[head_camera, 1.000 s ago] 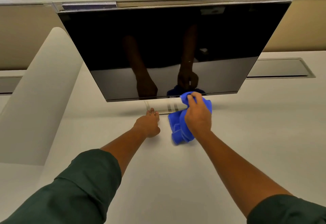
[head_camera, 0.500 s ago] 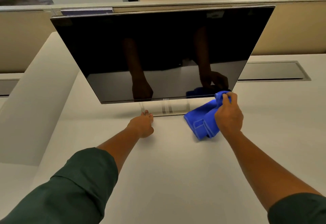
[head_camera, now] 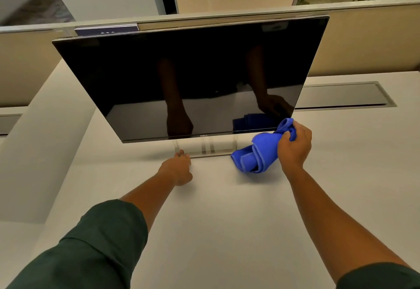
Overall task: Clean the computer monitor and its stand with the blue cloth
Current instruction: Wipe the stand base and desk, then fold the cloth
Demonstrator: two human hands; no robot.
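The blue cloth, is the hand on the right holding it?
Touching. The head view shows the right hand with its fingers curled round the top of the blue cloth.

Stand (head_camera: 205,148): upper part hidden behind monitor (head_camera: 193,79).
Left hand (head_camera: 178,169): fingertips partly hidden at stand edge.
Cloth (head_camera: 261,151): part covered by right hand (head_camera: 294,145).
Sleeves: cut off by bottom edge.

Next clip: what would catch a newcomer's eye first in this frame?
The big dark monitor fills the centre, tilted back, mirroring both arms. Next comes the bright blue cloth, gripped by the right hand at the screen's lower right corner, beside the stand. The left hand touches the stand's left front edge on the pale desk.
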